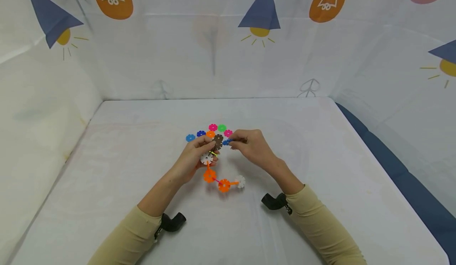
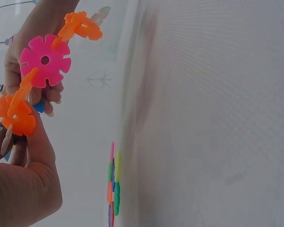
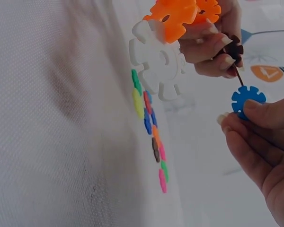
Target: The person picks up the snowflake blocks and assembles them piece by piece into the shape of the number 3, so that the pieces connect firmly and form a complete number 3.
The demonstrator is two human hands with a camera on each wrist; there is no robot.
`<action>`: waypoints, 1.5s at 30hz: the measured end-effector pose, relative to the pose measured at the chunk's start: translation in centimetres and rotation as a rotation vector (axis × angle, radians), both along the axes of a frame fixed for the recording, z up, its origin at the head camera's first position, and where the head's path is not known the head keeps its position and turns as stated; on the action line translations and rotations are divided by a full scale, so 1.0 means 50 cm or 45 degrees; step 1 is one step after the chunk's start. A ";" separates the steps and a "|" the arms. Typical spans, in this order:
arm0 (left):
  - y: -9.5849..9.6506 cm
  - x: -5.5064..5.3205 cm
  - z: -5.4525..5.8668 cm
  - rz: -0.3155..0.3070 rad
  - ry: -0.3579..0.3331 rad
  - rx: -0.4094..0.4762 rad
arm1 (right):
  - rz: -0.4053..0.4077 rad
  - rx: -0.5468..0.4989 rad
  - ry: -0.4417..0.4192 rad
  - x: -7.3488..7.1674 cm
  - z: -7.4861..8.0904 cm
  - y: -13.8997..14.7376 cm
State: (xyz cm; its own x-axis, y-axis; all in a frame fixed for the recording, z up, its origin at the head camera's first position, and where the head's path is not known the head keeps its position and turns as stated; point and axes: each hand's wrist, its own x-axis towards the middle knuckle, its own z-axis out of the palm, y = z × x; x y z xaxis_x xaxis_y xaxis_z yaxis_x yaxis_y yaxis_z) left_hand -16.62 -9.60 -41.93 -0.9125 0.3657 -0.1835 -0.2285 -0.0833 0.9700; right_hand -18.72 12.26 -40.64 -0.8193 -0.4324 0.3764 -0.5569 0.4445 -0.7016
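Observation:
My left hand point(image 1: 190, 158) holds a chain of notched plastic discs near its upper end, by the brown disc point(image 1: 218, 138) and a white disc point(image 1: 206, 159). Below it hang orange discs point(image 1: 224, 185), a pink disc point(image 2: 59, 59) and a white end disc point(image 3: 146, 78), linked at angles through their slots. Between thumb and fingers my right hand point(image 1: 254, 146) pinches a blue disc point(image 3: 247, 96). The blue disc's rim meets a thin brown edge in the right wrist view; how deep the slots sit cannot be told. Fingers partly hide the brown disc.
Loose discs lie flat on the white table point(image 1: 142, 126) just beyond the hands, among them a green disc point(image 1: 222, 128), a pink disc point(image 1: 213, 127) and a light blue disc point(image 1: 190, 138). White printed cloth point(image 1: 178, 59) walls the back and sides.

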 end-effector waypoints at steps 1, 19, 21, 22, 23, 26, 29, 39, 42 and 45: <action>0.000 0.000 0.000 0.001 0.001 0.002 | 0.000 0.001 0.005 0.000 0.000 0.000; 0.000 0.003 0.002 0.021 -0.023 0.014 | 0.015 0.048 0.209 0.006 -0.002 -0.002; -0.001 0.002 0.001 0.019 -0.018 0.015 | 0.022 0.069 0.257 0.006 -0.004 -0.002; -0.001 0.002 0.001 0.019 -0.017 0.016 | 0.024 0.084 0.284 0.005 -0.005 -0.002; -0.001 0.002 0.000 0.017 -0.017 0.017 | 0.029 0.096 0.310 0.004 -0.007 -0.001; -0.001 0.002 -0.001 0.010 -0.018 0.019 | 0.051 0.111 0.384 0.001 -0.012 -0.001; 0.001 0.001 -0.003 -0.003 -0.015 0.018 | 0.081 0.105 0.439 0.000 -0.015 -0.001; 0.001 0.003 0.001 -0.016 -0.009 0.013 | 0.084 0.132 0.527 0.007 -0.012 -0.006; -0.001 0.003 0.004 -0.024 -0.009 0.030 | 0.083 0.159 0.565 0.011 -0.010 -0.010; -0.003 0.004 0.005 -0.032 -0.007 0.051 | 0.081 0.186 0.604 0.014 -0.008 -0.015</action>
